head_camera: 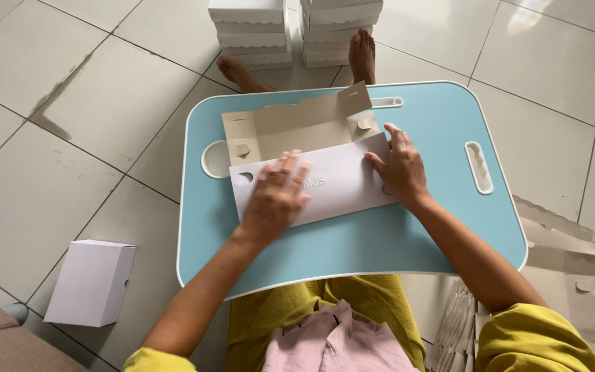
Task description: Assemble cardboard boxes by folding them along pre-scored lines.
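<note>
— On the blue lap table [352, 248], what is lying under the hands?

— One flat cardboard box blank [311, 155] is lying across the table's far half, its white flap folded over toward the person and its brown inner side showing beyond that, toward the table's far edge.

— What is the left hand [275, 196] doing?

— It is pressing down flat on the white flap, fingers spread and apart, not clamped on anything, nearer the table's round cup recess [213, 160].

— And the right hand [401, 169]?

— It is resting on the flap's other end, fingers open and laid over the fold line, palm down, on the side nearer the table's long slot handle [479, 167]. Neither hand is gripping; both are only pushing on the card.

— What is sitting around the table?

— Beyond its far edge, two stacks of finished white boxes [294, 31] are standing on the tiled floor [43, 138], and the person's bare feet [363, 55] are poking out just beside them. Off the table's cup-recess side, well apart, a single assembled white box [91, 282] is standing on the tiles. Off the slot-handle side, near the person's elbow, a heap of unfolded brown blanks [566, 275] is lying on the floor.

— And at the table's near edge?

— Yellow clothing [297, 310] and a pink cloth [339, 344] are showing beneath it
</note>
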